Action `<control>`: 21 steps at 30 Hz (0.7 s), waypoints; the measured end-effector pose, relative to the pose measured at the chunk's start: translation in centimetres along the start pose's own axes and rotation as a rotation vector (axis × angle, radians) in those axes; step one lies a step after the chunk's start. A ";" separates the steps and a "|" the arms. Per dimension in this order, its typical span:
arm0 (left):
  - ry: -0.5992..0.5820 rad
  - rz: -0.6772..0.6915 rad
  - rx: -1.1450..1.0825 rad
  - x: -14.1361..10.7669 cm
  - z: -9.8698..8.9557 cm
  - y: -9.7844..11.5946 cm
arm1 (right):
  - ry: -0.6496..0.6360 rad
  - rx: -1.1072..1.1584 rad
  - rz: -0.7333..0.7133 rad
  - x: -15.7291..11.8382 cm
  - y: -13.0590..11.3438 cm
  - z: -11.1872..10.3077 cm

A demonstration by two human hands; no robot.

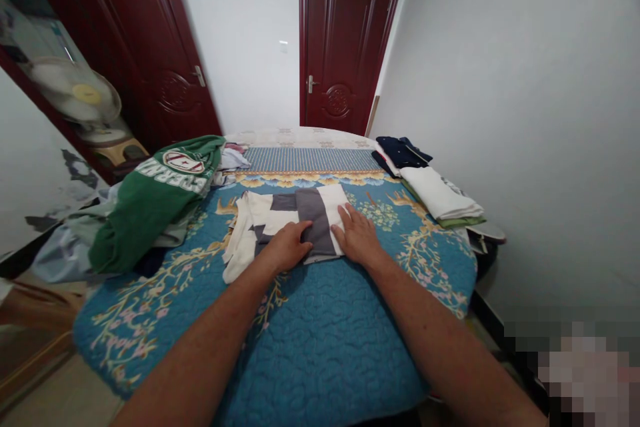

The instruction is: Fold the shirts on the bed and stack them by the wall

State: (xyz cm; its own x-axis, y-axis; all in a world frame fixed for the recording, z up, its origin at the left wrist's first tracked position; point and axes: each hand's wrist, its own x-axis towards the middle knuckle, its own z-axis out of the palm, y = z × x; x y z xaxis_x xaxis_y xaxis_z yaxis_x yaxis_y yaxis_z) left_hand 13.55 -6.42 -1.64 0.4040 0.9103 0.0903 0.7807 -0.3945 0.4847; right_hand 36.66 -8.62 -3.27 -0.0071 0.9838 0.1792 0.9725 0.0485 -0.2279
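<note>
A partly folded garment [283, 221] in white, grey and dark patches lies on the blue quilted cover. My left hand [289, 248] rests on its middle near the front edge, thumb and forefinger apart beside the grey band. Flat on the white right end is my right hand [359, 235], its fingers spread toward the far side. Neither hand visibly grips the cloth. The garment's left part lies looser, with layers showing at its edge.
A heap with a green lettered sweatshirt [155, 203] covers the table's left side. Folded white clothing [437, 191] and dark navy clothing [403, 151] lie at the right, near the wall. The flowered table cover [320, 340] reaches the front edge. A fan [75, 92] stands at far left.
</note>
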 end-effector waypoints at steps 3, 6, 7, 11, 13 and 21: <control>0.149 -0.021 0.115 -0.2 -0.6 1.0 | -0.011 0.009 0.030 0.0 -0.3 0.1; 0.308 0.086 0.150 0.4 -0.4 2.4 | -0.014 0.008 0.035 0.0 -0.5 0.1; 0.306 0.140 0.164 0.8 0.0 2.8 | -0.016 0.008 0.031 0.0 -0.5 0.1; 0.169 0.183 0.289 1.8 2.5 2.9 | -0.031 0.005 0.036 0.0 -0.4 0.3; 0.133 0.121 0.333 1.9 3.4 2.2 | -0.035 0.005 0.054 -0.1 -0.3 0.4; 0.122 0.042 0.351 1.7 3.1 0.6 | 0.059 0.032 0.058 1.6 -1.3 -1.3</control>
State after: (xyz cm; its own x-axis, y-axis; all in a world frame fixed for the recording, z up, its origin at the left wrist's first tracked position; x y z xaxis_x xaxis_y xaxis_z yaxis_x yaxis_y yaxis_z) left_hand 16.20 -5.45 -3.85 0.3961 0.8922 0.2168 0.8891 -0.4317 0.1520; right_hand 35.73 -7.30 -1.46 0.0633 0.9734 0.2203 0.9630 -0.0016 -0.2695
